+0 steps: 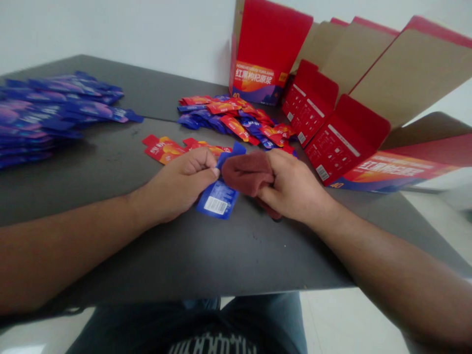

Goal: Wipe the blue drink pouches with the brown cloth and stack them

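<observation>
Between thumb and fingers, my left hand (184, 179) pinches the edge of a blue sachet (217, 199) with a white barcode label facing up. My right hand (295, 184) is closed around a folded brown cloth (245, 172), which lies against the upper part of that sachet and hides some of it. Just beyond my left hand, orange-red sachets (164, 148) lie on the dark table (191, 260). Farther back is a heap of mixed red and blue sachets (236, 129).
A large pile of blue sachets (44, 115) covers the table's left side. Open red cardboard boxes (271, 37) with raised flaps stand at the back right, and another open box (391, 169) sits nearer on the right. The table's front edge runs close to my lap.
</observation>
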Demonstrator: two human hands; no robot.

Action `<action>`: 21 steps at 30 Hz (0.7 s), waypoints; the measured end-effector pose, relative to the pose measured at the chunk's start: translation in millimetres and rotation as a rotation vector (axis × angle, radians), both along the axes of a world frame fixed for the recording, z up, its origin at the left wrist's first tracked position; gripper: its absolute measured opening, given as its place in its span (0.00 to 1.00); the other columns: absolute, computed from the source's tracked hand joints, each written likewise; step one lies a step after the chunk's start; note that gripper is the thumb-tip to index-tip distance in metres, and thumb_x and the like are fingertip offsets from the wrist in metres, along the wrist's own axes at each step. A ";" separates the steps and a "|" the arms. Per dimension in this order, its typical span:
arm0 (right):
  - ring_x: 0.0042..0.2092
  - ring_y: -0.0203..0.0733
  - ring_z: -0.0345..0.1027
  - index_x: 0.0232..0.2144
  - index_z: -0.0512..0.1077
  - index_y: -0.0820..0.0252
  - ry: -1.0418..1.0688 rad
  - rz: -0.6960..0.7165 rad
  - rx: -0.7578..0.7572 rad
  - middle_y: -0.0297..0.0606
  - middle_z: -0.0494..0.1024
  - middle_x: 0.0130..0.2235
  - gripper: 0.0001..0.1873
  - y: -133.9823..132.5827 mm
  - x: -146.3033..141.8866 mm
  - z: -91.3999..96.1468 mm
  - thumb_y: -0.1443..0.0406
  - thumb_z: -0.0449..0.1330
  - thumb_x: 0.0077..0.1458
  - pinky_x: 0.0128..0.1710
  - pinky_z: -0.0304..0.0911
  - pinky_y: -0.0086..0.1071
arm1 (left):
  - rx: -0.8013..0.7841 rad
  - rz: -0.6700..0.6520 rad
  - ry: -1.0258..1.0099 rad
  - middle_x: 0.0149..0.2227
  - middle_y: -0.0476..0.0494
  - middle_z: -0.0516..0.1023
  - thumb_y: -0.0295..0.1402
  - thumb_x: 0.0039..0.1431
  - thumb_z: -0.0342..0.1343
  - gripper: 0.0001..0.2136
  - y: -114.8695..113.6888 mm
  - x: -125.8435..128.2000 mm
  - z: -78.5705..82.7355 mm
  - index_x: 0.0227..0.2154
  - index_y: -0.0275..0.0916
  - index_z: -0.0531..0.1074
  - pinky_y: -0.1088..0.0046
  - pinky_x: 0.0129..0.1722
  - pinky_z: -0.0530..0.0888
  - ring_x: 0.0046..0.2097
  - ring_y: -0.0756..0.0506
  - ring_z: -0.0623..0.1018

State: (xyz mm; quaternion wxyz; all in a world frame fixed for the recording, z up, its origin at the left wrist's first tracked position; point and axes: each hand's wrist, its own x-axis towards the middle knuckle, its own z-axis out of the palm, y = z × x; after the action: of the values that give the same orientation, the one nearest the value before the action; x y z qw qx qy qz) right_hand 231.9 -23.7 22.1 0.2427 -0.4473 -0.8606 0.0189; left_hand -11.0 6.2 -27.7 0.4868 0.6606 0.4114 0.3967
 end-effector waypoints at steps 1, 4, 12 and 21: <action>0.40 0.46 0.70 0.38 0.72 0.59 0.024 -0.034 0.005 0.40 0.77 0.38 0.08 1.5 0.8 0.0 0.68 0.62 0.53 0.40 0.65 0.37 | 0.011 -0.017 0.026 0.23 0.54 0.65 0.33 0.64 0.56 0.06 -0.7 -0.5 0.2 0.32 0.42 0.67 0.74 0.21 0.61 0.23 0.51 0.65; 0.40 0.46 0.70 0.37 0.71 0.59 0.015 0.021 -0.018 0.40 0.77 0.37 0.07 1.0 0.3 0.2 0.68 0.62 0.52 0.40 0.65 0.36 | 0.036 -0.044 0.079 0.24 0.54 0.66 0.34 0.65 0.57 0.07 -3.5 -0.8 3.7 0.31 0.42 0.67 0.75 0.23 0.61 0.24 0.52 0.65; 0.42 0.47 0.72 0.43 0.75 0.60 0.021 -0.083 -0.093 0.41 0.80 0.40 0.11 -0.6 -0.8 7.9 0.67 0.62 0.55 0.41 0.66 0.37 | 0.031 -0.133 0.123 0.24 0.56 0.65 0.32 0.66 0.54 0.07 -6.1 0.1 13.6 0.32 0.40 0.65 0.76 0.23 0.62 0.24 0.53 0.64; 0.42 0.49 0.73 0.41 0.76 0.60 -0.004 0.044 -0.104 0.41 0.80 0.39 0.12 -0.9 -0.2 4.8 0.67 0.63 0.52 0.42 0.67 0.38 | -0.005 -0.092 0.106 0.23 0.55 0.66 0.33 0.67 0.55 0.08 -7.7 0.0 11.4 0.31 0.40 0.65 0.76 0.22 0.59 0.25 0.53 0.63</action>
State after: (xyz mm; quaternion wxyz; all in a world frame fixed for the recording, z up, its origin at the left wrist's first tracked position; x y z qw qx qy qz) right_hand 231.7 -24.6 26.9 0.2171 -0.4405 -0.8684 0.0679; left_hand -11.0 -1.5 -16.3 0.4838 0.6977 0.4067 0.3372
